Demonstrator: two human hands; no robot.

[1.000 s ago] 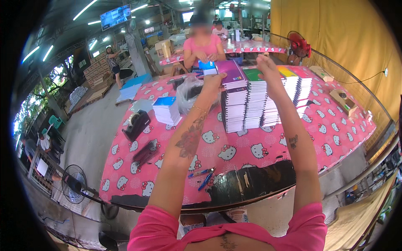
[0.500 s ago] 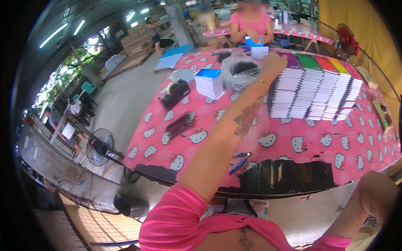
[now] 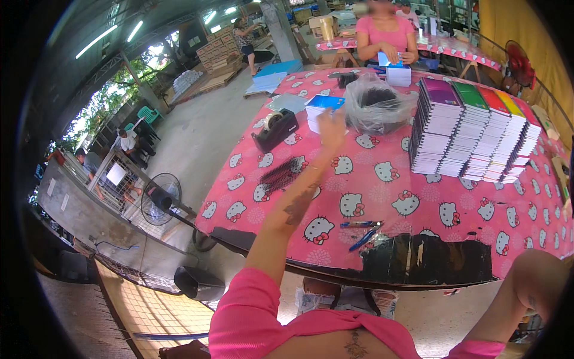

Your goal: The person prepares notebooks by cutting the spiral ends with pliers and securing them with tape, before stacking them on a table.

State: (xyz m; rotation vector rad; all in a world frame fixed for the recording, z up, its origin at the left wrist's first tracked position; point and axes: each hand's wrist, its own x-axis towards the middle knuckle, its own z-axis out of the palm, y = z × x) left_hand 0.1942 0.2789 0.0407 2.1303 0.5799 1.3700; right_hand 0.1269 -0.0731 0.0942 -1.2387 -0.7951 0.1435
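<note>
My left hand (image 3: pixel 332 127) reaches out over the pink table, at the front right side of a short stack of blue-covered pads (image 3: pixel 324 107). Motion smears its fingers, so I cannot tell whether they grip a pad or only touch the stack. My right arm is bent at the lower right, and its hand does not show. Tall stacks of spiral notebooks (image 3: pixel 442 128), with purple, green, red and yellow covers on top, stand at the right. A clear plastic bag (image 3: pixel 381 107) with black contents sits between the pads and the notebooks.
A black tape dispenser (image 3: pixel 275 130) stands left of the pads. Nearer lie black binding coils (image 3: pixel 282 173) and blue-handled pliers (image 3: pixel 365 237). Across the table a co-worker in pink (image 3: pixel 388 36) handles blue pads. A standing fan (image 3: pixel 160 198) is beyond the left edge.
My left hand has moved from the top of the purple notebook stack leftward and nearer, to the blue pads. The whole view has shifted a little.
</note>
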